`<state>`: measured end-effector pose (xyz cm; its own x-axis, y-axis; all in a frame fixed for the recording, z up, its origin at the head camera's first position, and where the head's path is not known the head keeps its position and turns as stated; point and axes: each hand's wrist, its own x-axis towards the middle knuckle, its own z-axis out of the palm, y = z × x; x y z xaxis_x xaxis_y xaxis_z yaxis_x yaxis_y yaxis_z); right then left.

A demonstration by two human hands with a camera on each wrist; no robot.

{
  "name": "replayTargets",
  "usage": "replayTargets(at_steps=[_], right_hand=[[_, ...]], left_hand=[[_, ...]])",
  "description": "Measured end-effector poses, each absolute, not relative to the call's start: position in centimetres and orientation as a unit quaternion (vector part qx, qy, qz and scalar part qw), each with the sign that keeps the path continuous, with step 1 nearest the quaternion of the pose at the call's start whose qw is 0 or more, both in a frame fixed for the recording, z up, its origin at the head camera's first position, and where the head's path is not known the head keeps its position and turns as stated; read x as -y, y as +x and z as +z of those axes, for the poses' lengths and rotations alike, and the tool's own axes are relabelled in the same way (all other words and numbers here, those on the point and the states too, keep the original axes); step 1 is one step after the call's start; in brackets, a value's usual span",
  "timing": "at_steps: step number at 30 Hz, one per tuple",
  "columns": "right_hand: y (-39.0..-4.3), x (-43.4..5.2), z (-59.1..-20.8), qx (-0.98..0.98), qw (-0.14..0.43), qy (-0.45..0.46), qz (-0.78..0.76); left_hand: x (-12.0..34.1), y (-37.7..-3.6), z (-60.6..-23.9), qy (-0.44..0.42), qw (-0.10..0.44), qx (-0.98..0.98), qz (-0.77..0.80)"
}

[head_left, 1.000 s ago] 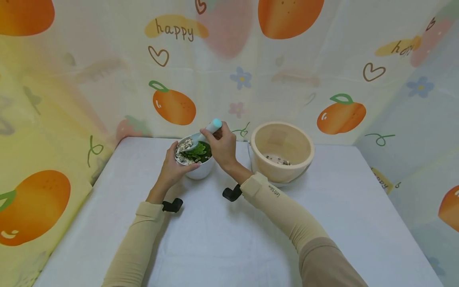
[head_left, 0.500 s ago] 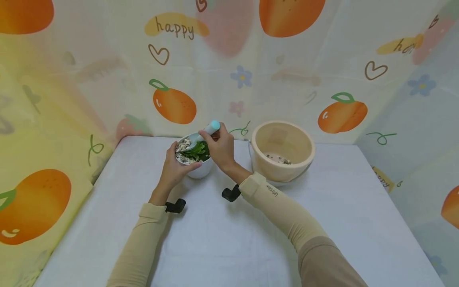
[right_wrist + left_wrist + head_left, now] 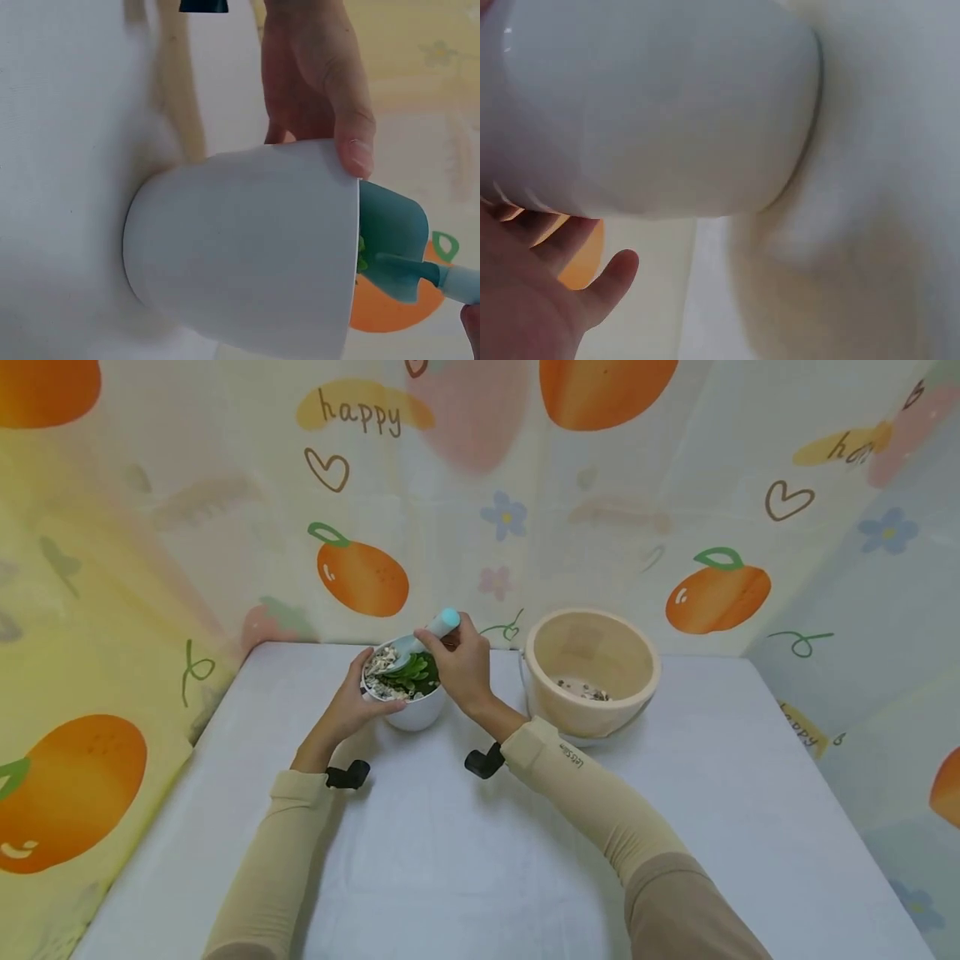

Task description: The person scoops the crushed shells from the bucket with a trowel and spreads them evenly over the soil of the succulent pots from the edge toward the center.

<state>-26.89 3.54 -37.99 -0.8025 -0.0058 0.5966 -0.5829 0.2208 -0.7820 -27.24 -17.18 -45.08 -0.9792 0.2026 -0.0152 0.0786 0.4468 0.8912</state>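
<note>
Left hand cups the white pot at the far middle of the surface, thumb hooked over the rim in the right wrist view, fingers wrapped round the near wall. Right hand pinches the handle of the small teal scoop, its blade dipping into the pot just above the green plant and the pale pebbles piled on the left side. Off to the right, apart from the pot, stands the beige bowl with a scatter of pebbles left in its bottom.

That pot looks glazed and smooth, likely slick and breakable, and loaded with stones it should be fairly weighty, so the wrap around wall and rim is the sensible hold. The scoop looks light, stiff plastic; gripping well up the handle keeps the fingers clear of the leaves, which look soft and easily bruised.
</note>
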Motion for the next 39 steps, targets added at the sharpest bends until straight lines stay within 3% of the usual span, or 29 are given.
replayTargets(at_steps=[27, 39], right_hand=[[-26.5, -3.4, -37.6, 0.736, 0.247, 0.198, 0.598], [-25.4, -3.8, -36.3, 0.726, 0.261, 0.207, 0.602]], left_hand=[[14.3, -25.2, -46.3, 0.013, -0.049, -0.849, 0.525], [15.9, -26.2, -45.1, 0.054, 0.002, -0.858, 0.510]])
